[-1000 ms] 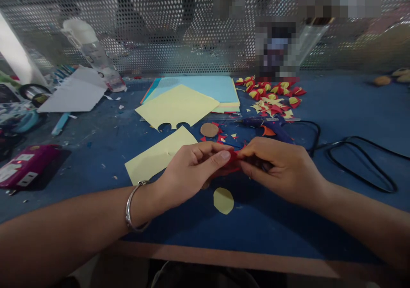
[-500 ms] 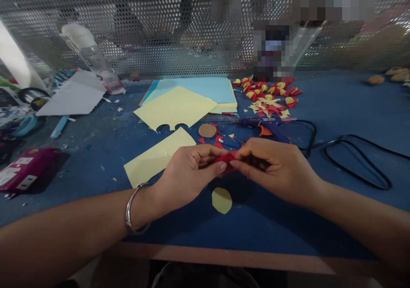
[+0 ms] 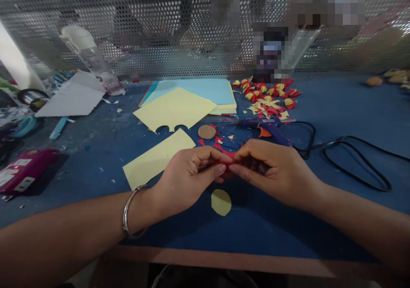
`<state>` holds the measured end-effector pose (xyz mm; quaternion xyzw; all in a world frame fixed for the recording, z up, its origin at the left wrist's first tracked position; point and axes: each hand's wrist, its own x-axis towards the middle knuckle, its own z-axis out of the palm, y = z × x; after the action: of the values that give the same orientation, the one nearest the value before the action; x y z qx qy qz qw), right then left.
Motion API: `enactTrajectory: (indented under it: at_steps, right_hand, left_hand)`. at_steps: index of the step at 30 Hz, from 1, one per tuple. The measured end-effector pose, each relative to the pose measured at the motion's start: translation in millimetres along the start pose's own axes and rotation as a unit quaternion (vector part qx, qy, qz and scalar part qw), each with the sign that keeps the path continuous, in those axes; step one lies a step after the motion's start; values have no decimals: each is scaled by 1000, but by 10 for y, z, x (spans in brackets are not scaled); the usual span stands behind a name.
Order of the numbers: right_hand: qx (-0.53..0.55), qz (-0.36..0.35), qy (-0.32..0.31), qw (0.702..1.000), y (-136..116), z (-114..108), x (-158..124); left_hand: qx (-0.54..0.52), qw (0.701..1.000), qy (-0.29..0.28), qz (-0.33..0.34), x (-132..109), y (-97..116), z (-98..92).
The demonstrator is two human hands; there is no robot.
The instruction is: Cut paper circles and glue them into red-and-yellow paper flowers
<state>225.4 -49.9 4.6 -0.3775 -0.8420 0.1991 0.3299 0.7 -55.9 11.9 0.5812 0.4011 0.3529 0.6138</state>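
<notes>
Between the fingertips of both hands is a small piece of red paper [image 3: 228, 164], mostly covered by the fingers. My left hand [image 3: 188, 175], with a silver bangle at the wrist, pinches it from the left. From the right, my right hand [image 3: 275, 166] pinches it with thumb and forefinger, close against the left fingertips. A pale yellow paper disc [image 3: 221, 202] lies flat on the table just below the hands. Beyond them are a round brown disc [image 3: 206, 132] and red paper scraps [image 3: 218, 141]. A cut strip of yellow paper [image 3: 158, 158] lies partly behind my left hand.
A blue glue gun [image 3: 275, 130] with a black cord [image 3: 355, 164] lies behind my right hand. Red and yellow folded paper pieces [image 3: 272, 89] are heaped behind it. Coloured sheets [image 3: 201, 89], a bottle [image 3: 96, 59] and a magenta power strip [image 3: 27, 170] stand around. A perforated metal screen [image 3: 144, 36] closes the back.
Both hands still pinch the red paper, with the left fingertips shifted slightly over it. The view has moved a little; the things on the table have stayed in place.
</notes>
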Motion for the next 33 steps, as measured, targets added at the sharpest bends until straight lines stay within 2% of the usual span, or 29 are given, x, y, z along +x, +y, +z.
enactTrajectory:
  at_steps: [7, 11, 16, 20, 33]
  right_hand:
    - [5, -16, -21, 1000, -21, -3, -8]
    - [0, -28, -27, 999, -22, -1, -16]
    - [-12, -32, -41, 999, -33, 0, -16]
    - [-15, -37, -41, 998, -33, 7, -18]
    - [-19, -53, -57, 997, -55, -34, -20]
  left_hand:
    - [27, 1000, -7, 13, -33, -12, -4]
    - [106, 994, -23, 19, -30, -52, -48]
    - [294, 954, -16, 52, -19, -9, -98]
    - [376, 924, -22, 66, -21, 41, -95]
    - [340, 935, -6, 98, -61, 33, -82]
